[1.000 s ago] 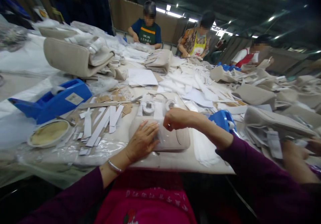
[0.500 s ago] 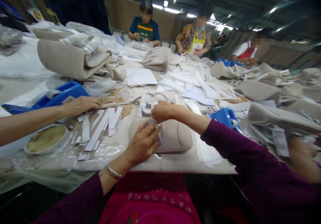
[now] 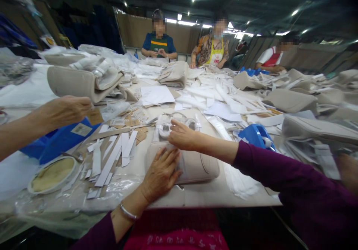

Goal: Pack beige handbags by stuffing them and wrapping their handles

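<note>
In the head view, the left hand point(image 3: 161, 173) lies flat with the fingers spread on a beige padded panel point(image 3: 195, 165), which rests on the near edge of the work table point(image 3: 201, 194), right in front of the person. This hand presses down and grasps nothing. The right hand point(image 3: 183, 135) is at the far edge of the same panel, fingers curled and half closed; whether it pinches something small there I cannot tell. Just beyond it lies a white tape roll point(image 3: 165, 127). The panel looks light and softly padded with a stiff core, and its smooth cover is probably a little slippery, so I judge it is best taken by the two long edges, not by the oval recess on its face. To the left, a co-worker's hand point(image 3: 63, 111) holds a small brown card point(image 3: 95, 116) above a blue tape dispenser point(image 3: 60, 140), which carries a white label too blurred to read. White paper strips point(image 3: 110, 156) lie between. Far across, a green apron point(image 3: 157, 45) shows white letters, perhaps "OMLUN", but this is not sure.
</note>
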A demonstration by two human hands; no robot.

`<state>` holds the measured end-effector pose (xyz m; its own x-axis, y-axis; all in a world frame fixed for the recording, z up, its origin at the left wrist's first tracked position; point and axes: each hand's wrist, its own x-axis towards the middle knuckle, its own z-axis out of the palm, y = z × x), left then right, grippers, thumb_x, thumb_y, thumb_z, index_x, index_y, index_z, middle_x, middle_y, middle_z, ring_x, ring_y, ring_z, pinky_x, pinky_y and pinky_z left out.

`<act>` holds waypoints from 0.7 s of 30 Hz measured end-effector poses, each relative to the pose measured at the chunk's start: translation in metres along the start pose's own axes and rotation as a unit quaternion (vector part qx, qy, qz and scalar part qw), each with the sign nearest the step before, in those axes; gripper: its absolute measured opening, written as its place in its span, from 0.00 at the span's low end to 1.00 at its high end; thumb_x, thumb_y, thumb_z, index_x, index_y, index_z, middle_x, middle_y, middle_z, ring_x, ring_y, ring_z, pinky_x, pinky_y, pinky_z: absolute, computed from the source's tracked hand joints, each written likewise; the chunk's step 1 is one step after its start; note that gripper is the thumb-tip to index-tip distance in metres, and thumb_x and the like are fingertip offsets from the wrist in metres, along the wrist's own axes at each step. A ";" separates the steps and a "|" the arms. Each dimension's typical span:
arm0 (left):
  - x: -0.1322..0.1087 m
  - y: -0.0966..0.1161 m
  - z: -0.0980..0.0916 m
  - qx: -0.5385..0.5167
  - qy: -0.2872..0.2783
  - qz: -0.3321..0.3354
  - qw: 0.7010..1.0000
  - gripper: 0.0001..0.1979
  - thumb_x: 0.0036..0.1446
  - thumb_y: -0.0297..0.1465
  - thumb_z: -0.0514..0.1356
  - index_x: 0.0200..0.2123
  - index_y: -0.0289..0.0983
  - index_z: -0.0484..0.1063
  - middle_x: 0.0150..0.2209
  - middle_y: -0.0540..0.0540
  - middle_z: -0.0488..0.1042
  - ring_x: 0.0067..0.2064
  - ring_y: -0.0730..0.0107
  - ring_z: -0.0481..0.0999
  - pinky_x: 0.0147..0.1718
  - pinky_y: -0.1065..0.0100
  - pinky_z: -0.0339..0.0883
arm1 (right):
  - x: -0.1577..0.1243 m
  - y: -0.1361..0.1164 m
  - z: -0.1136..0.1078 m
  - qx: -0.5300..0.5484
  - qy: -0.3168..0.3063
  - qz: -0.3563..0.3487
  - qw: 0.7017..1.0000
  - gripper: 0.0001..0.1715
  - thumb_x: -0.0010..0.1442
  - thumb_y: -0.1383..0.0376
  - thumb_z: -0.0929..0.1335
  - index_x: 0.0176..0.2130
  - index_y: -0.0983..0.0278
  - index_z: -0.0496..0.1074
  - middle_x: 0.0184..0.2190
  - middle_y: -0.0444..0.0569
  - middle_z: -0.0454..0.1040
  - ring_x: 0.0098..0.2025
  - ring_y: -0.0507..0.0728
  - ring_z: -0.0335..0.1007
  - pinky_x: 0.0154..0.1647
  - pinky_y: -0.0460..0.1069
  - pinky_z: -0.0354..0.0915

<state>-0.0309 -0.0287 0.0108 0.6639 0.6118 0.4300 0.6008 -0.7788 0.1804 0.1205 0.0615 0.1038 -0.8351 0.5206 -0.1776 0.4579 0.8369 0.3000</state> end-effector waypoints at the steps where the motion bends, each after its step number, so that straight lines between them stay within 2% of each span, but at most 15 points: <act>1: 0.000 0.000 0.000 -0.001 0.000 0.002 1.000 0.23 0.62 0.35 0.53 0.59 0.33 0.62 0.61 0.38 0.64 0.61 0.54 0.61 0.63 0.47 0.48 | -0.001 0.003 0.003 0.003 0.015 -0.005 1.000 0.13 0.59 0.72 0.63 0.31 0.68 0.77 0.28 0.54 0.76 0.39 0.60 0.68 0.57 0.57 0.42; 3: 0.001 0.000 0.001 0.002 0.000 0.003 1.000 0.24 0.62 0.34 0.52 0.61 0.33 0.60 0.61 0.39 0.63 0.61 0.54 0.61 0.63 0.48 0.48 | -0.005 0.009 0.008 0.022 0.031 -0.003 0.999 0.10 0.58 0.71 0.65 0.30 0.67 0.76 0.27 0.53 0.76 0.41 0.60 0.67 0.56 0.56 0.44; 6: 0.003 -0.001 0.003 0.011 0.002 -0.002 1.000 0.25 0.62 0.35 0.53 0.61 0.34 0.60 0.62 0.41 0.62 0.62 0.55 0.61 0.63 0.49 0.50 | -0.011 0.018 0.015 0.088 0.012 0.039 0.995 0.05 0.55 0.67 0.69 0.29 0.66 0.76 0.28 0.51 0.76 0.42 0.60 0.66 0.53 0.55 0.45; 7: 0.003 -0.001 0.004 0.014 0.002 -0.002 1.000 0.25 0.62 0.35 0.53 0.61 0.35 0.60 0.62 0.41 0.62 0.62 0.55 0.60 0.63 0.49 0.50 | -0.013 0.020 0.017 0.110 0.012 0.064 0.992 0.05 0.54 0.65 0.71 0.32 0.65 0.76 0.30 0.50 0.77 0.42 0.59 0.66 0.52 0.55 0.46; 8: 0.003 -0.002 0.004 0.016 0.003 -0.001 1.000 0.25 0.62 0.35 0.53 0.61 0.35 0.60 0.62 0.41 0.62 0.62 0.56 0.60 0.63 0.49 0.49 | -0.015 0.023 0.019 0.122 0.026 0.094 0.988 0.09 0.53 0.64 0.72 0.36 0.65 0.75 0.33 0.50 0.77 0.42 0.59 0.66 0.51 0.55 0.46; 11: 0.003 -0.001 0.003 0.021 0.003 0.007 1.000 0.25 0.62 0.35 0.53 0.61 0.35 0.59 0.62 0.41 0.62 0.62 0.56 0.60 0.63 0.49 0.49 | -0.022 0.035 0.020 0.093 0.133 0.189 0.968 0.21 0.53 0.64 0.73 0.46 0.68 0.70 0.42 0.54 0.75 0.46 0.61 0.64 0.51 0.55 0.46; 14: 0.001 0.000 0.002 0.025 0.004 0.010 1.000 0.25 0.62 0.34 0.53 0.61 0.35 0.59 0.62 0.41 0.61 0.62 0.55 0.60 0.63 0.49 0.50 | -0.029 0.042 0.016 0.079 0.239 0.265 0.931 0.16 0.57 0.67 0.71 0.46 0.66 0.69 0.44 0.55 0.73 0.49 0.61 0.62 0.52 0.55 0.45; 17: 0.000 0.001 0.002 0.023 0.003 0.006 1.000 0.26 0.62 0.34 0.53 0.62 0.36 0.58 0.62 0.41 0.61 0.62 0.55 0.60 0.63 0.48 0.50 | -0.041 0.028 0.015 0.131 0.269 0.279 0.913 0.07 0.60 0.71 0.66 0.40 0.65 0.72 0.40 0.52 0.74 0.45 0.59 0.64 0.50 0.54 0.49; 19: 0.000 0.001 0.003 0.019 0.002 0.000 1.000 0.26 0.62 0.35 0.53 0.62 0.36 0.57 0.63 0.41 0.61 0.62 0.55 0.59 0.63 0.48 0.49 | -0.051 0.004 0.021 0.165 0.261 0.240 0.920 0.11 0.61 0.73 0.63 0.38 0.65 0.73 0.38 0.50 0.75 0.43 0.57 0.65 0.49 0.52 0.52; 21: 0.000 0.001 0.003 0.012 0.002 -0.004 1.000 0.26 0.62 0.35 0.53 0.62 0.35 0.57 0.62 0.41 0.61 0.62 0.56 0.59 0.64 0.49 0.49 | -0.062 -0.023 0.032 0.184 0.252 0.193 0.930 0.15 0.61 0.75 0.61 0.43 0.65 0.73 0.42 0.50 0.75 0.45 0.56 0.65 0.51 0.52 0.53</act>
<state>-0.0291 -0.0292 0.0083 0.6572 0.6174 0.4323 0.6169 -0.7702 0.1621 0.1715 0.0153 0.0783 -0.5812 0.7269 0.3658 0.7496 0.6532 -0.1070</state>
